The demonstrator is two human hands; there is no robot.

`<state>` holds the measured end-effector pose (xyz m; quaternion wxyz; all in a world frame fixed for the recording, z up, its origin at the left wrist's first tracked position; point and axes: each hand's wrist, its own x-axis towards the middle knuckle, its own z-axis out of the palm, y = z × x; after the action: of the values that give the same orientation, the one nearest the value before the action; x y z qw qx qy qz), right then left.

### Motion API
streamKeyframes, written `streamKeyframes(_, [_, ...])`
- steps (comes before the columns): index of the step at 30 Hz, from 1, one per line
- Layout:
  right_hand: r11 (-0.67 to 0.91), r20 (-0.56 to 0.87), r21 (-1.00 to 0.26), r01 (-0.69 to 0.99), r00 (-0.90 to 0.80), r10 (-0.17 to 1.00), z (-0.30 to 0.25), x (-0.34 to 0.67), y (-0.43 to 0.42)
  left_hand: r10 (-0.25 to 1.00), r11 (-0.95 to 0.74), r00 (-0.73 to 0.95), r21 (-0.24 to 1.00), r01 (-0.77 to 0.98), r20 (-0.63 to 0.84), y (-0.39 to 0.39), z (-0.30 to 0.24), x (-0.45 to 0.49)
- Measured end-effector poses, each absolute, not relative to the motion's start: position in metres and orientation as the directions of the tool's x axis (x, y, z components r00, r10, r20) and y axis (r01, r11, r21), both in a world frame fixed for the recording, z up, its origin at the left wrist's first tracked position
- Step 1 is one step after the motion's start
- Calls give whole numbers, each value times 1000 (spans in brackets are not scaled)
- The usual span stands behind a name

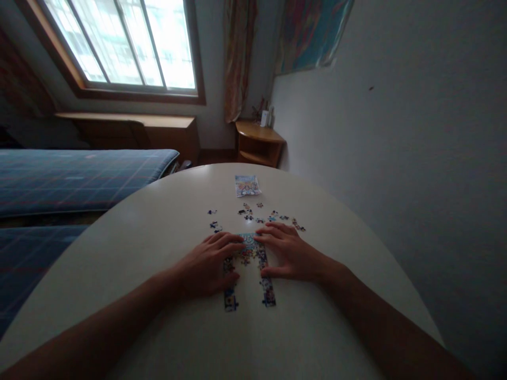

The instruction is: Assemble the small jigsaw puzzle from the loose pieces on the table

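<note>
A partly joined jigsaw puzzle (248,241) lies on the white round table (178,338), with a joined top and two strips running down toward me. My left hand (214,261) rests over its left side, fingers apart, fingertips touching the upper left part. On the right edge lies my right hand (287,250), fingers spread, its thumb on the right strip (268,293) and its fingertips near the top corner. Below the left hand the end of the left strip (230,301) shows. Parts of the puzzle are hidden under both hands.
Loose puzzle pieces (259,219) are scattered beyond the puzzle, with several more pieces (214,226) to the left. Farther back lies a small picture sheet or packet (247,186). A bed with a blue plaid cover (87,174) stands at left; a white wall (388,158) rises at right.
</note>
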<state>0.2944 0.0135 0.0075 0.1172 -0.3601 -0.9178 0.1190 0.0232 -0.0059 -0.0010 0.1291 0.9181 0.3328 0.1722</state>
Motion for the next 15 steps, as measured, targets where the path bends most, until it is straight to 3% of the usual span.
streamKeyframes(15, [723,175,-308,619,-710,682,3,296,14,630,-756,741,398,519,230,3,-3,16])
